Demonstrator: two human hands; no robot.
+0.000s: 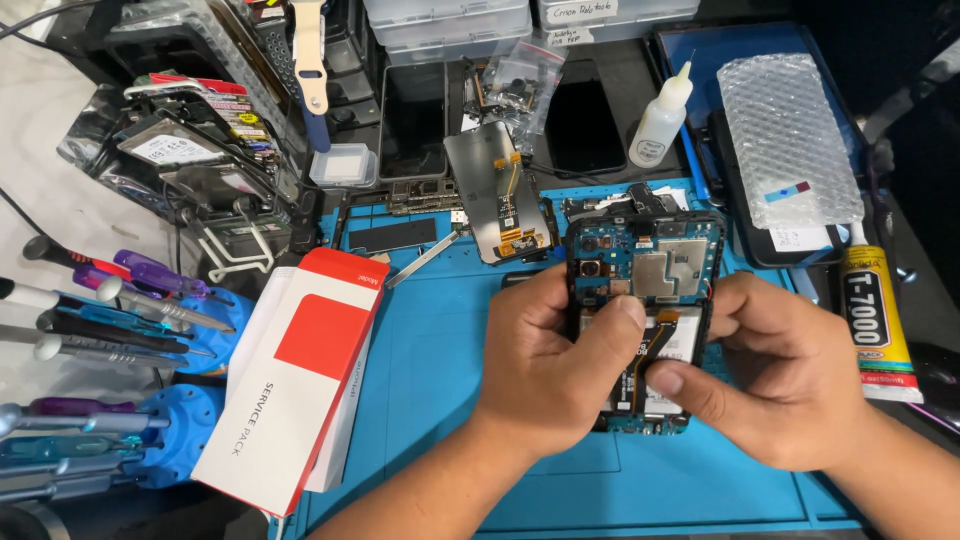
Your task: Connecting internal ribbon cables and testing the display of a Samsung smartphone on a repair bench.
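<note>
Opened phone [648, 270], back cover off, held over the blue mat [440, 400]; long axis runs away from the person, camera end far. Left hand [550, 365] grips its left edge, thumb on the board. Right hand [775, 375] grips the right edge, thumb pressing the orange cable [652, 345]. Glue tube [875, 325] just right of the phone.

Bright, even overhead light keeps the centre sharp, with glare on the bubble-wrap pouch [788, 140], soft shadows, and dim, wide-angle-bent edges.

Opened phone [650, 270] (both hands) over mat [430, 400]
</note>
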